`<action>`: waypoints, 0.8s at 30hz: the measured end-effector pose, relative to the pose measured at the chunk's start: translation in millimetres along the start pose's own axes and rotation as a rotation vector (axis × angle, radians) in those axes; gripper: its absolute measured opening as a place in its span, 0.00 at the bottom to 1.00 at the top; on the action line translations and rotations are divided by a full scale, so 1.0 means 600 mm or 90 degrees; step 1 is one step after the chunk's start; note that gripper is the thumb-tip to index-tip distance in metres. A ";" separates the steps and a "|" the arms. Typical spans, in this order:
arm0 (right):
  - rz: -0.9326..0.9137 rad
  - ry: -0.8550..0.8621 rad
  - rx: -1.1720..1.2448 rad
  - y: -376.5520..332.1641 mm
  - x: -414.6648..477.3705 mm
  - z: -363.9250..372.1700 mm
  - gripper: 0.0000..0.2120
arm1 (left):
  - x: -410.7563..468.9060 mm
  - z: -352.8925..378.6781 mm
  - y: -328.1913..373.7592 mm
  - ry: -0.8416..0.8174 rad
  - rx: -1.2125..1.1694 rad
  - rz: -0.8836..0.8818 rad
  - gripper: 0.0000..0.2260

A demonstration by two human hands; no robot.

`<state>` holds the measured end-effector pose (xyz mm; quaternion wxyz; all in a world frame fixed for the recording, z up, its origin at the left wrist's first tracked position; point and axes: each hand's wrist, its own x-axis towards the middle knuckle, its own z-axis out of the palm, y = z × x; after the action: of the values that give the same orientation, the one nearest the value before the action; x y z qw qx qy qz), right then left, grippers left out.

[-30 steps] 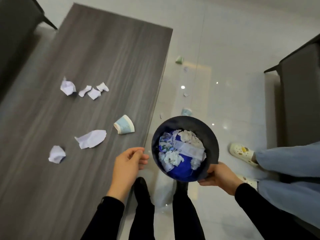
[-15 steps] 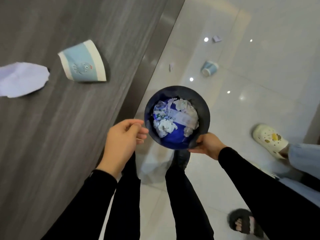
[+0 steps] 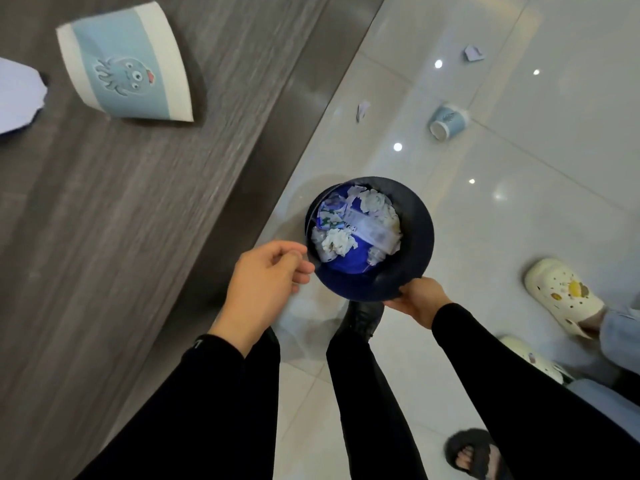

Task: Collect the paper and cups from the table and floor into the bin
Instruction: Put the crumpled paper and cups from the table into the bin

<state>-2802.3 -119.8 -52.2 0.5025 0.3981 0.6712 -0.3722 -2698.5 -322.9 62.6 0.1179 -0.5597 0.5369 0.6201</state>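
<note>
My right hand (image 3: 417, 301) grips the near rim of a round dark bin (image 3: 415, 244) holding crumpled paper on a blue liner. My left hand (image 3: 266, 282) hovers beside the bin's left rim with its fingers loosely curled, holding nothing I can see. A flattened light blue paper cup (image 3: 128, 64) with an octopus print lies on the grey table (image 3: 121, 220), with a white paper scrap (image 3: 17, 95) at the left edge. On the floor lie another blue cup (image 3: 446, 121) on its side and two paper scraps (image 3: 363, 110) (image 3: 473, 53).
The table's edge runs diagonally from top middle to bottom left. My black-clad legs and shoe (image 3: 363, 317) stand below the bin. Another person's cream clogs (image 3: 561, 296), blue jeans and a black sandal (image 3: 474, 452) are at the right on the glossy white tiled floor.
The view has dropped closer to the table edge and floor, so the table cup looms larger. The bin sits lower, and my right hand keeps its grip. My left hand stays beside the rim.
</note>
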 end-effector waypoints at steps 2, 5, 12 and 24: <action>-0.020 0.046 -0.072 -0.010 -0.017 0.001 0.10 | -0.009 -0.006 0.010 0.001 -0.011 0.007 0.10; -0.154 0.150 -0.165 -0.058 -0.076 0.021 0.08 | -0.028 -0.021 0.036 0.000 -0.033 0.041 0.11; -0.571 -0.077 -0.031 -0.213 -0.332 0.163 0.09 | -0.091 -0.119 0.131 0.028 -0.152 0.127 0.12; -0.734 -0.259 -0.574 -0.194 -0.526 0.386 0.08 | -0.147 -0.409 0.121 0.236 -0.209 0.151 0.12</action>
<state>-2764.2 -425.6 215.2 0.4560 -0.3359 0.7544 -0.3319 -2582.7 -507.3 223.7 -0.1485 -0.6086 0.5034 0.5951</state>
